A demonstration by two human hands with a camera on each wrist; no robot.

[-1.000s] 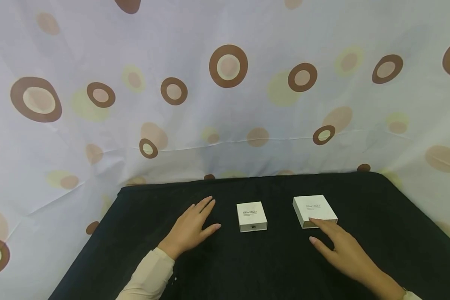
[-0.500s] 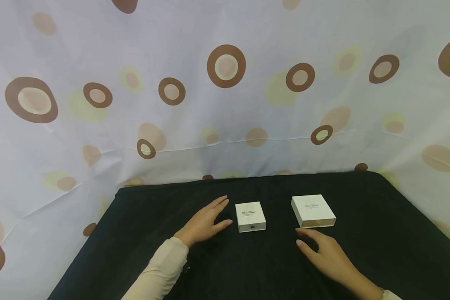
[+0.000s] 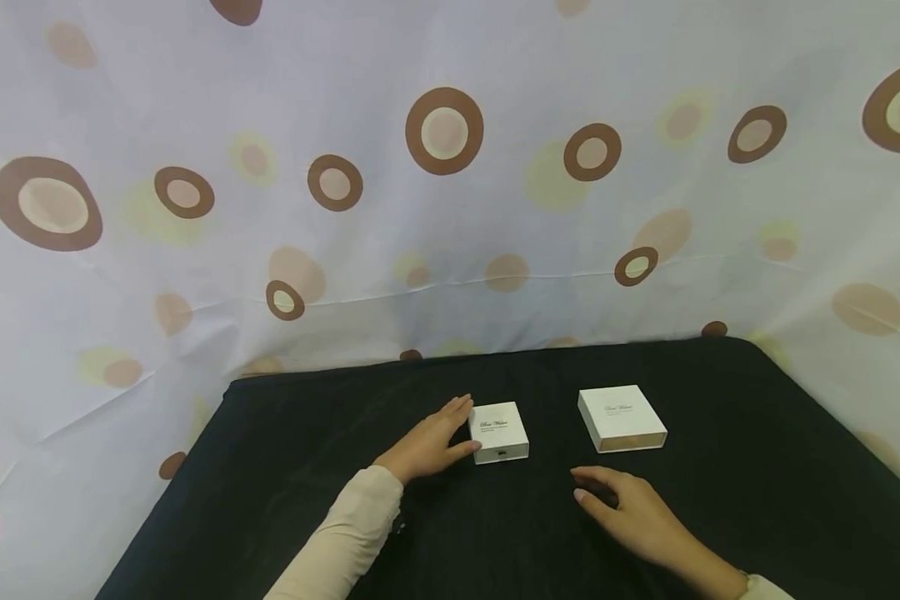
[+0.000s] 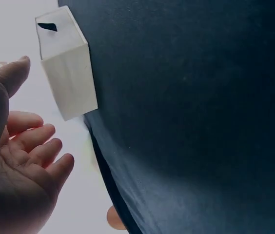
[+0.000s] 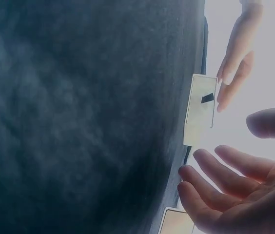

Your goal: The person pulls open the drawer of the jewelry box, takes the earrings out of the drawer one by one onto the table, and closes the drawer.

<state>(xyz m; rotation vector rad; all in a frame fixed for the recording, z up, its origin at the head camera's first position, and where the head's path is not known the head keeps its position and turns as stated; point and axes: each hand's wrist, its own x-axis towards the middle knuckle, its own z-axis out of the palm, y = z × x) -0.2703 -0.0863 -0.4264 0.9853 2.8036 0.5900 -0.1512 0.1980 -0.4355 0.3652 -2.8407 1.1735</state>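
Observation:
A small white box (image 3: 498, 429) with dark lettering on its lid lies mid-table; a short black ribbon tab (image 4: 48, 27) shows on its front face. My left hand (image 3: 429, 440) is at this box's left edge, fingers fairly straight and thumb near the front corner. In the left wrist view, the thumb and fingers of that hand (image 4: 23, 161) stand apart beside the box. My right hand (image 3: 637, 512) is over the cloth in front of a larger white box (image 3: 621, 417), its fingers loosely bent and holding nothing. That larger box has a tan front side.
A black cloth (image 3: 330, 442) covers the table. Behind it hangs a pale curtain (image 3: 390, 242) with brown, tan and yellowish circles. The two boxes lie apart, with black cloth between them.
My left hand has moved right to the small box's edge. My right hand has drawn back and left, away from the larger box. Both boxes stay where they were on the table.

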